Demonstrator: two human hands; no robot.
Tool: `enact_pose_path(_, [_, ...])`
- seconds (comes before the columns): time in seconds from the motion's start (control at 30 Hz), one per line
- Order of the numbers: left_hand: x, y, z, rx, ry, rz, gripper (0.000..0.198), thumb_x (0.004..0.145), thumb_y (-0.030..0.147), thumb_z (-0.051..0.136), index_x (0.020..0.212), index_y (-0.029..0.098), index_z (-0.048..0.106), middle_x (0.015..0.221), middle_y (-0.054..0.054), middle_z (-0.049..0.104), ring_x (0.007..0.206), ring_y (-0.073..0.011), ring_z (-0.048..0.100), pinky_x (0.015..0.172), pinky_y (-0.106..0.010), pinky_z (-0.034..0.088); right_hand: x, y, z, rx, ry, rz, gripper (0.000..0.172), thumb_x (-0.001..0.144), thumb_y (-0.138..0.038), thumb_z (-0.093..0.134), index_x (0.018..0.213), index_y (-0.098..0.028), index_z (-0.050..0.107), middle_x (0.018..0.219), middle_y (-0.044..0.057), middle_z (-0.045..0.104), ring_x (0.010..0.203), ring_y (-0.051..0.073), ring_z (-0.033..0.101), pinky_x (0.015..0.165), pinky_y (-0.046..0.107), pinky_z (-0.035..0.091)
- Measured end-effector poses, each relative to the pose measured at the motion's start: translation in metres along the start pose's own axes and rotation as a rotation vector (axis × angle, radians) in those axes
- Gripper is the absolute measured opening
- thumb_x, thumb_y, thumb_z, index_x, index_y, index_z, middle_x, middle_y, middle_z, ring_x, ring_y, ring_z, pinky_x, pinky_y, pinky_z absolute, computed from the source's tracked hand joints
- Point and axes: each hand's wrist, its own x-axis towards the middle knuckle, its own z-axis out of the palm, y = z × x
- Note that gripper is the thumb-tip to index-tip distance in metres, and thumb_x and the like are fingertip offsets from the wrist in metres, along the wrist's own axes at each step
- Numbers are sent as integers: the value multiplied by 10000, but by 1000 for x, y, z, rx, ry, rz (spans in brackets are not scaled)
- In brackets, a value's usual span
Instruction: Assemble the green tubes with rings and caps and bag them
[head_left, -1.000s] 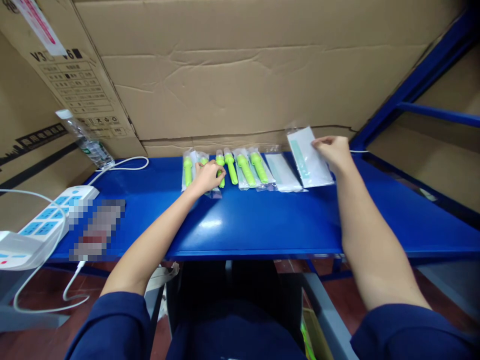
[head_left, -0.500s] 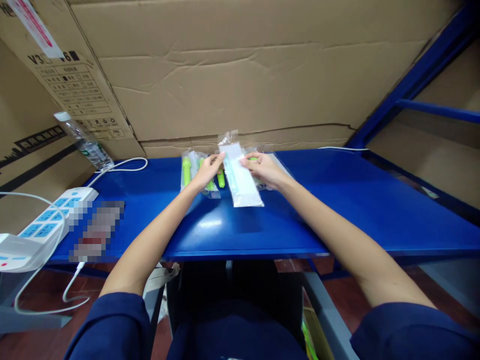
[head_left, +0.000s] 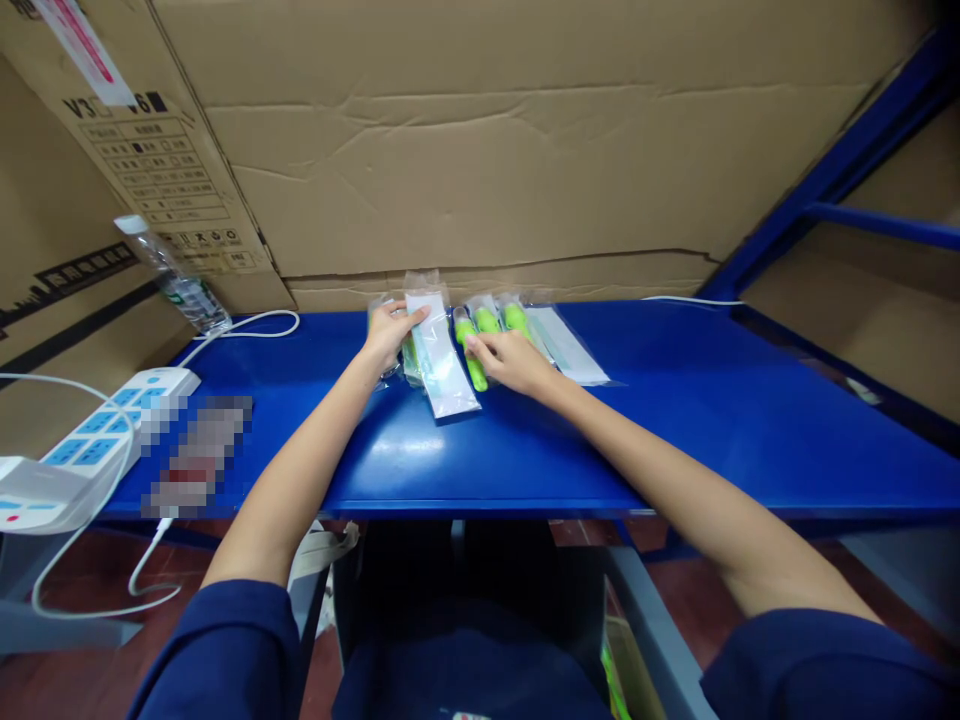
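My left hand (head_left: 391, 332) pinches the upper left edge of a clear plastic packet (head_left: 442, 360) with a white card inside. The packet slants over the blue table and overlaps other bagged items on its left. Just right of it is a bright green stick-like item with a clear cap (head_left: 475, 372); what kind it is I cannot tell. My right hand (head_left: 508, 358) closes its thumb and fingers on this green item. Behind that hand lie more green items (head_left: 516, 316) in clear bags, partly hidden by it. Another flat packet with a white card (head_left: 568, 345) lies to their right.
A white power strip (head_left: 112, 430) with a cable and a blurred-out phone-like object (head_left: 202, 455) lie on the left of the blue table (head_left: 712, 400). A plastic bottle (head_left: 176, 275) leans at the back left. Cardboard (head_left: 487, 180) walls the back; a blue frame (head_left: 840, 160) rises at right.
The white-card packet has moved left and down toward the table in my left hand. My right hand has let go of it and come onto the green capped item.
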Motion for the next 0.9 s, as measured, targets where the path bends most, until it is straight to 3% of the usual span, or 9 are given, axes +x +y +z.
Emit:
enact_pose_path(0.1, [0,0,-1,21,-22,-7,436,633,272,923,936,129,644,810,-73,759,746,-182,726,828,-354,599,-1,1,0,-107,173,21,318,1011,-396,414,1054,-192,654,898,123,703,926,325,667,909,468,484])
enact_pose_path(0.17, [-2,-1,0,58,-67,-18,432,630,272,924,938,134,653,805,-68,757,742,-185,727,825,-360,600,4,8,3,-140,208,33,315,994,-378,451,1153,-165,619,925,144,699,960,344,667,922,486,488])
enact_pose_path(0.3, [-6,-1,1,158,-146,-26,436,640,292,919,968,138,676,805,-76,756,745,-218,730,810,-404,598,26,20,5,-195,111,83,368,961,-412,537,1214,-146,575,885,142,695,949,350,682,894,491,514])
enact_pose_path(0.43, [-8,0,2,193,-178,-2,434,642,302,918,969,138,684,783,-77,747,718,-225,718,787,-415,588,52,16,-1,-226,-20,125,332,841,-408,721,1025,-152,617,818,145,711,817,335,702,794,450,542])
enact_pose_path(0.57, [-6,-1,-1,181,-191,1,459,637,310,921,988,137,681,778,-70,747,703,-207,708,788,-396,581,66,8,-6,12,-245,263,270,780,-368,780,872,-192,596,604,65,682,530,221,640,569,345,541])
enact_pose_path(0.63, [-5,-1,-2,180,-206,-17,473,641,307,918,1010,131,679,789,-71,751,699,-197,708,799,-392,579,67,9,-7,160,-266,321,257,762,-333,796,824,-197,587,584,54,678,511,197,644,523,303,545])
enact_pose_path(0.77, [-2,-1,-5,146,-232,-60,479,659,284,906,1047,123,676,826,-72,763,726,-190,716,838,-379,572,58,17,-15,388,-185,374,242,750,-307,818,737,-173,617,644,72,695,591,181,701,598,265,610])
enact_pose_path(0.9, [0,-2,-6,123,-225,-75,483,666,291,903,1061,128,676,871,-86,774,790,-200,729,859,-365,572,51,29,-30,543,-12,373,151,838,-254,754,788,-152,655,685,70,684,590,151,690,719,312,655])
